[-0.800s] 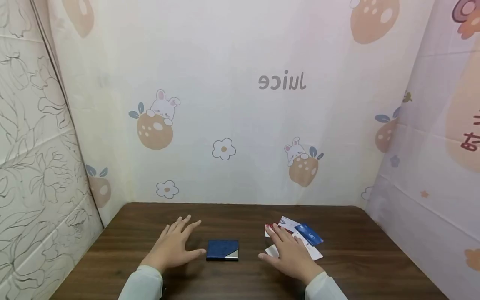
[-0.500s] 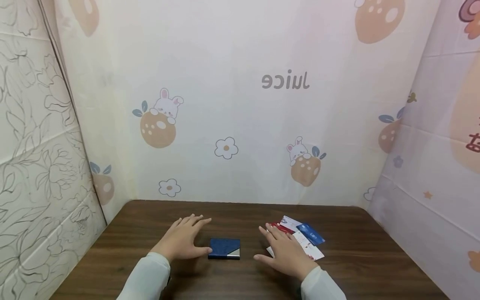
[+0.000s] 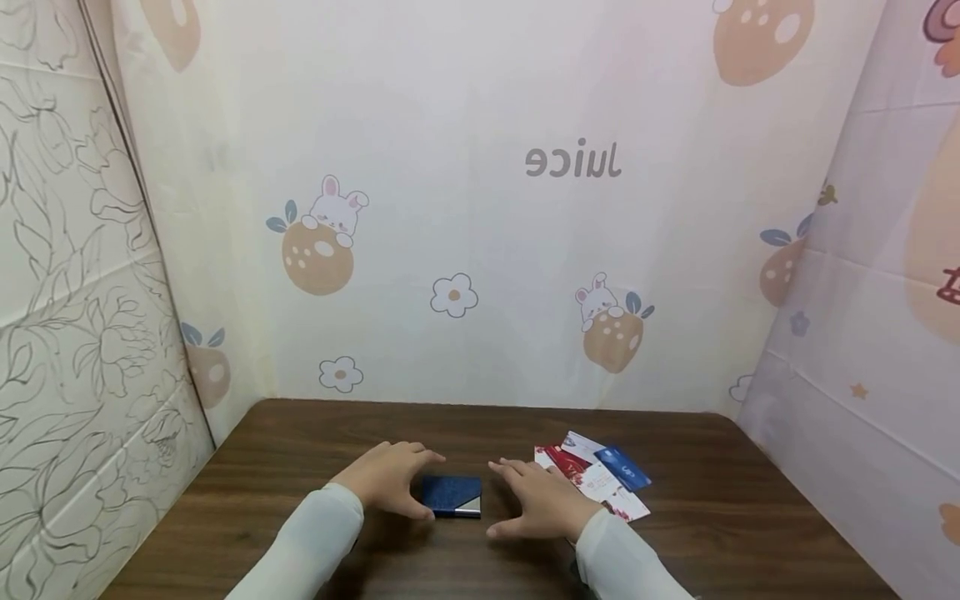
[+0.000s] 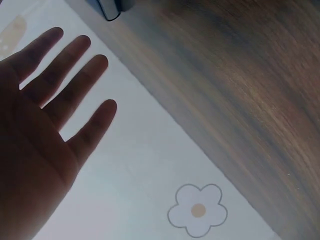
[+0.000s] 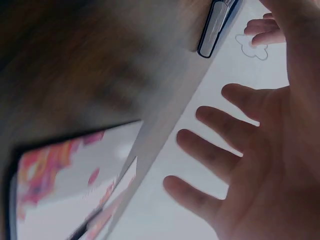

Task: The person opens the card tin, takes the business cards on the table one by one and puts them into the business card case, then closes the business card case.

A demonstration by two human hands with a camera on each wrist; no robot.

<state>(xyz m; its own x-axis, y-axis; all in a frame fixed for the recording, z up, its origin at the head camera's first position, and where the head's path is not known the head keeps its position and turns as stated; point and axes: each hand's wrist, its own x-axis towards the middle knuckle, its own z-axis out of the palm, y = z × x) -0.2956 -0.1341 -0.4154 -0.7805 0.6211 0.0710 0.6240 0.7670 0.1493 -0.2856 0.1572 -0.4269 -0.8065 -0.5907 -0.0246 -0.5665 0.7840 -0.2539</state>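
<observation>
A flat dark-blue card case (image 3: 448, 493) with a silver corner lies on the brown wooden table (image 3: 420, 567). At its left edge is my left hand (image 3: 386, 479), fingers spread and a little bent; whether it touches the case I cannot tell. To the right of the case my right hand (image 3: 542, 502) hovers with its fingers apart and a gap to the case. Both palms, the left (image 4: 35, 130) and the right (image 5: 270, 160), show nothing held in the wrist views. Several cards (image 3: 592, 479), red, white and blue, overlap beyond the right hand, which hides part of them.
A pale curtain (image 3: 465, 208) with fruit and rabbit prints hangs behind the table's far edge. Patterned cloth walls stand at the left (image 3: 75, 250) and right (image 3: 862, 292).
Both hands have moved inward toward the card case, the left one rightward and the right one leftward off the cards. More of the cards shows now. Case and cards have stayed put.
</observation>
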